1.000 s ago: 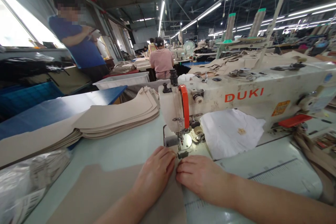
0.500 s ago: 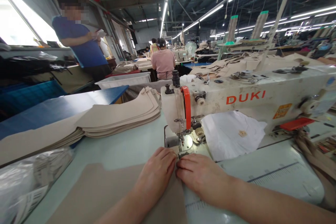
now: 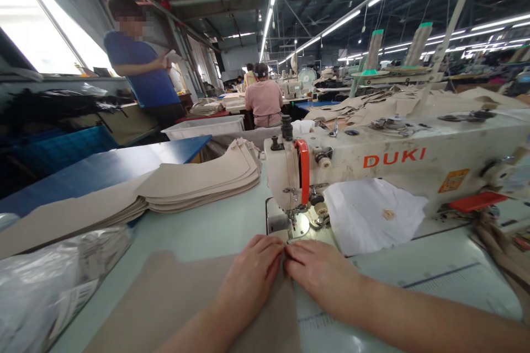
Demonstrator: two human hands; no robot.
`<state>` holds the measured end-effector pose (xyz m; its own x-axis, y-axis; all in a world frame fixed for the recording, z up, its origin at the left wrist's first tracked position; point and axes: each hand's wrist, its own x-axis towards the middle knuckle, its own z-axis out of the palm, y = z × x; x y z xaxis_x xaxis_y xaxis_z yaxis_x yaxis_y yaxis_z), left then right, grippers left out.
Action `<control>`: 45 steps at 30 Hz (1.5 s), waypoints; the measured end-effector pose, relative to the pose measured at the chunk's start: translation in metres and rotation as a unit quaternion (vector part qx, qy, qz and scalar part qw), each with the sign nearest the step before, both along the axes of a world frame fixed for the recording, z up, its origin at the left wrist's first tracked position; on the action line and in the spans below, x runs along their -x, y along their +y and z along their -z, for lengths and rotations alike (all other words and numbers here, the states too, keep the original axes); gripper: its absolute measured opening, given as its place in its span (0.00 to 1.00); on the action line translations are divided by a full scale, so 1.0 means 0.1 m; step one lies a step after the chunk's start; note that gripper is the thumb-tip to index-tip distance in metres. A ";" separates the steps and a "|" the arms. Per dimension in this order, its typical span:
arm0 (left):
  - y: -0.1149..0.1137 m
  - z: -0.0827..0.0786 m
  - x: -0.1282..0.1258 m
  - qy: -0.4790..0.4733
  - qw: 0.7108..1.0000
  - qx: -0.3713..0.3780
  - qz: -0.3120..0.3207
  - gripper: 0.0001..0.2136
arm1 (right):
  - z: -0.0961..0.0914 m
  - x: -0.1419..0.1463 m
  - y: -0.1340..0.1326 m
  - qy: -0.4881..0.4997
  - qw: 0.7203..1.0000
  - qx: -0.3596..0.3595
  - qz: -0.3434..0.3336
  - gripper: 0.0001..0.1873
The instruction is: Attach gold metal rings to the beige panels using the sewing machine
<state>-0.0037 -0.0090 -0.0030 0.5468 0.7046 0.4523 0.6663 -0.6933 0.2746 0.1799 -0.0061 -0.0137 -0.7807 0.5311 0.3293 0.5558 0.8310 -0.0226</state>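
A tan fabric piece [image 3: 174, 298] lies flat on the pale green table in front of me. My left hand [image 3: 250, 281] rests flat on its right part, fingers together and pointing at the presser foot [image 3: 285, 231]. My right hand [image 3: 321, 273] lies beside it, fingertips pressing the fabric's edge just before the needle. The two hands almost touch. A white sewing machine [image 3: 385, 160] marked DUKI stands right behind them.
A stack of tan cut pieces [image 3: 194, 179] lies at the left of the machine. White cloth [image 3: 372, 215] sits under the machine arm. Clear plastic bags [image 3: 49, 281] lie at the near left. A standing person in blue [image 3: 141, 74] and a seated person in pink [image 3: 264, 102] are beyond.
The view has shifted slightly, so everything sits a little further right. Both hands stay pressed on the fabric at the presser foot. The standing person has moved right.
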 end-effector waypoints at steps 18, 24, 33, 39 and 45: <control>0.41 0.09 -0.23 -0.019 0.999 -0.040 -0.014 0.06 | -0.08 -0.21 0.31 -0.021 0.999 0.014 0.023 0.03; 0.50 0.10 -0.22 -0.031 0.998 -0.061 -0.006 0.06 | -0.04 -0.21 0.36 -0.002 0.999 0.022 0.027 0.05; 0.49 0.09 -0.22 -0.038 0.998 -0.054 -0.013 0.07 | -0.02 -0.21 0.36 0.002 0.999 0.032 0.032 0.05; 0.50 0.08 -0.21 -0.035 0.998 -0.041 -0.022 0.07 | -0.02 -0.20 0.35 0.013 0.998 0.036 0.040 0.05; 0.45 0.06 -0.21 -0.036 0.998 -0.044 -0.012 0.08 | -0.04 -0.22 0.32 0.018 0.999 0.025 0.012 0.05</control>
